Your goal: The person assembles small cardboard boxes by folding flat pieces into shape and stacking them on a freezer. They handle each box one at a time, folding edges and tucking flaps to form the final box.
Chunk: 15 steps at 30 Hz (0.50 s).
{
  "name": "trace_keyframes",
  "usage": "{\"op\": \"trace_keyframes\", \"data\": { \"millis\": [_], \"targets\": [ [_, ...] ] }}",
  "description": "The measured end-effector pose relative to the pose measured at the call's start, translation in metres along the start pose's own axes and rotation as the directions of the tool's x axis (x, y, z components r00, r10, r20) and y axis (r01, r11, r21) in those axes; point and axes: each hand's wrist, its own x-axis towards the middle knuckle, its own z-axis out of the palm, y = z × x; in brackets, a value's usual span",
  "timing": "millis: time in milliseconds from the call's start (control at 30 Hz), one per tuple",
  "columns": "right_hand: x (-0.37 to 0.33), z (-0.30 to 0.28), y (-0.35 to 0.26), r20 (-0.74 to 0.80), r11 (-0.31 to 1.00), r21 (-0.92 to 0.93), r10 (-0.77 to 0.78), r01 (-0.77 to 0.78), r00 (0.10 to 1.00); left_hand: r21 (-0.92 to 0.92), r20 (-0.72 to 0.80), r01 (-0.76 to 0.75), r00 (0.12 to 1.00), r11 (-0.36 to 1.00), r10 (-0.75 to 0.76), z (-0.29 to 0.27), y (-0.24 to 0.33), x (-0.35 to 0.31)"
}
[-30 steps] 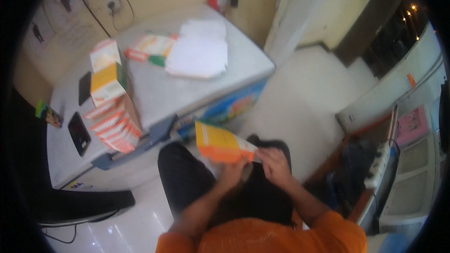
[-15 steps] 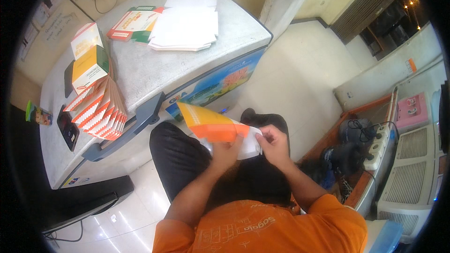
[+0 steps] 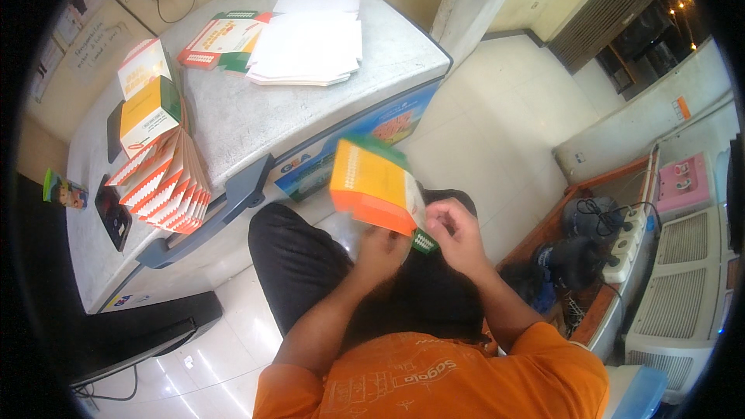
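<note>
Holding 1 yellow and orange box (image 3: 374,183) over the lap (image 3: 400,302), the left hand (image 3: 380,254) has its grip clamped on the near edge. The right hand (image 3: 456,234) curls by the green flap (image 3: 424,241); I cannot tell if it pinches. More boxes (image 3: 168,182) sit on the freezer (image 3: 248,112), insides hidden.

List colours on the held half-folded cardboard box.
Half-folded cardboard box: yellow, orange, green, white; head view.

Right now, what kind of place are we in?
Perhaps a small food shop's corner: what looks like a chest freezer serves as a table, bearing white cardboard sheets and orange-and-white cartons.
</note>
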Motion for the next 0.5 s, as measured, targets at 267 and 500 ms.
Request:
{"op": "trace_keyframes", "data": {
  "millis": [267,500],
  "targets": [
    [0.006,-0.002,-0.002,-0.148,0.998,0.045,-0.036,0.043,0.988,0.053,0.122,0.036,0.992,0.998,-0.043,-0.003,0.011,0.002],
    [0.012,-0.016,-0.015,-0.205,0.957,-0.194,-0.254,0.216,0.945,-0.018,0.108,0.136,0.985,0.991,-0.133,-0.014,0.007,0.012]
  ]
}}
